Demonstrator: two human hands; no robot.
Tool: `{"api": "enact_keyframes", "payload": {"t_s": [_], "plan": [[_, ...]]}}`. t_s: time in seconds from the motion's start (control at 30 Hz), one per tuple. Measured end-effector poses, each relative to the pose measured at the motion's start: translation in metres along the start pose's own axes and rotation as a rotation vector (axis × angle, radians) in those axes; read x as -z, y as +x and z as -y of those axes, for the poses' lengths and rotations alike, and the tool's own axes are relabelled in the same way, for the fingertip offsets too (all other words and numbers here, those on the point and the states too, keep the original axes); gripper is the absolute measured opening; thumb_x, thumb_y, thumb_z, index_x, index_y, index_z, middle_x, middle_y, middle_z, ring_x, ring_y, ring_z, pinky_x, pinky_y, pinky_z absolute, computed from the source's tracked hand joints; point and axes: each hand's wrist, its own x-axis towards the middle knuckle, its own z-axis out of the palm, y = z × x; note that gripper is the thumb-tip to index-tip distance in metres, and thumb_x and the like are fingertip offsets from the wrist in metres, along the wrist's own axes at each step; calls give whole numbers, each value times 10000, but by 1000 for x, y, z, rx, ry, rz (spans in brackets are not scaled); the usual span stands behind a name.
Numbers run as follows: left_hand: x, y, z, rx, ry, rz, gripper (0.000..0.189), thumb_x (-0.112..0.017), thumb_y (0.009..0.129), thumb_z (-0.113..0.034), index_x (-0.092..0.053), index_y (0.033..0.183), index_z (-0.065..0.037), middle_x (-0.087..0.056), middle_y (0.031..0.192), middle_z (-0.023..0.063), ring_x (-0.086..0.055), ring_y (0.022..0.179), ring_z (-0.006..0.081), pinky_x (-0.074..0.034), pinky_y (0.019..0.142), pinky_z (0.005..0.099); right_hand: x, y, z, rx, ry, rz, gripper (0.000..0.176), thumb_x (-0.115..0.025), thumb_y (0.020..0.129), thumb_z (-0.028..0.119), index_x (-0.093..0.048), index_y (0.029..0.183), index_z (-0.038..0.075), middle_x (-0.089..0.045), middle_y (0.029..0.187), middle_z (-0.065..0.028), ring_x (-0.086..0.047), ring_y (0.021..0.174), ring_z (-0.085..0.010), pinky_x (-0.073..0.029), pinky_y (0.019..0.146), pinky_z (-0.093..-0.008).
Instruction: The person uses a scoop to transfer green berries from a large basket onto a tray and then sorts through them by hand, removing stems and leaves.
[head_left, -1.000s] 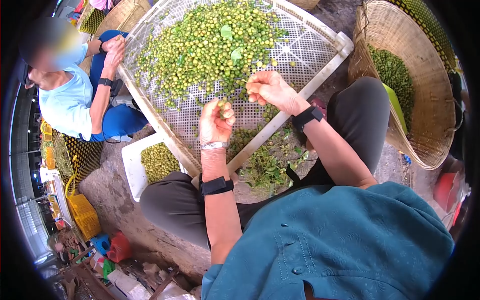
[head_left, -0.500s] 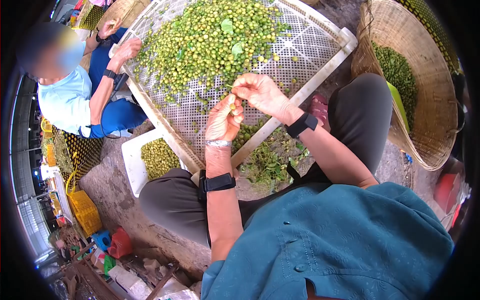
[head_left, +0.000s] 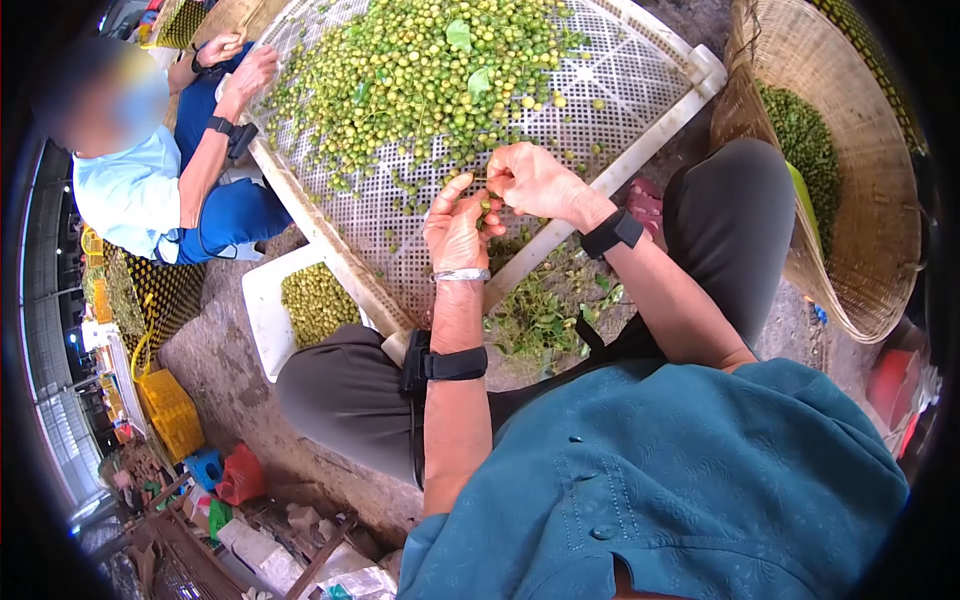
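A large white perforated tray (head_left: 640, 85) holds a heap of small round green fruits (head_left: 430, 75), with a few leaves on top. Over its near corner, my left hand (head_left: 458, 232) is closed around some of these green fruits, partly hidden by the fingers. My right hand (head_left: 540, 188) touches it from the right, thumb and fingertips pinched on a thin fruit stem (head_left: 480, 180). Loose fruits lie on the tray mesh just beyond both hands.
A woven basket (head_left: 870, 200) with green fruits stands at the right. Left of my knee is a white container (head_left: 265, 310) of fruits. Leafy stems (head_left: 540, 315) lie on the ground below the tray. Another person (head_left: 125, 190) sits at the left, hands at the tray's edge.
Both my hands have shifted slightly right and come closer together. The left fingers have turned, and the stem between the hands is now less exposed.
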Motion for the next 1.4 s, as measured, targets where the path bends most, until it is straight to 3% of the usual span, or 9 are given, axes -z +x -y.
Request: {"api": "enact_keyframes", "payload": {"t_s": [0.27,0.33,0.5,0.6,0.73,0.8,1.17,1.23,1.4], "plan": [[4,5,-16,-86,-90,-165,163,-583,770,33,-586,914,-43,-614,691,122,-544,476,137,-473,398,249,10,-17,25,-81,194,81,99,-554,760,67,-557,696,-8,-546,590,-20,-498,500,-83,-411,457,-232],[7,4,-20,-64,-181,-107,151,-584,782,13,-578,919,-51,-610,720,117,-544,507,138,-476,424,251,21,-26,32,164,51,253,206,-583,773,142,-569,625,0,-539,545,-20,-497,493,-81,-400,461,-236],[21,8,-28,138,-484,34,149,-486,882,-72,-508,1029,-80,-529,864,78,-496,628,124,-473,540,227,23,-56,57,34,-268,716,275,-605,762,240,-569,573,43,-540,541,-34,-532,519,-137,-427,505,-270],[14,8,-36,186,-487,-48,139,-498,881,-88,-507,1020,-86,-532,861,74,-500,635,122,-472,539,226,5,-62,34,559,-340,609,176,-637,716,190,-554,640,54,-562,618,-38,-560,566,-169,-450,533,-291],[19,4,-33,211,-361,50,149,-516,877,-93,-514,1025,-106,-547,858,56,-520,662,123,-484,556,236,14,-42,42,221,47,189,104,-649,741,80,-569,803,58,-529,695,-14,-536,678,-64,-456,585,-232],[12,1,-31,235,-327,-7,175,-541,863,-103,-517,1036,-99,-569,865,50,-541,681,129,-487,555,241,13,-25,27,347,156,21,149,-651,786,112,-591,898,34,-539,738,-8,-536,684,-56,-465,601,-229],[-1,-7,-15,22,-59,68,314,-601,792,-21,-503,1087,-58,-583,818,69,-533,603,132,-446,490,260,-1,-16,13,388,265,17,134,-549,844,86,-610,873,-30,-606,696,-47,-553,568,-86,-473,560,-225],[1,-6,-19,33,-150,139,311,-588,798,-7,-504,1088,-81,-584,796,74,-528,594,128,-426,476,246,2,-14,13,73,619,197,149,-564,857,109,-620,945,2,-620,807,-44,-583,718,-82,-470,618,-211],[2,-4,-27,96,-318,230,257,-584,809,-22,-519,1050,-82,-611,772,88,-553,587,150,-462,515,244,0,-8,7,27,800,114,144,-576,852,119,-627,961,39,-609,762,-2,-555,665,-58,-426,550,-182]]}}
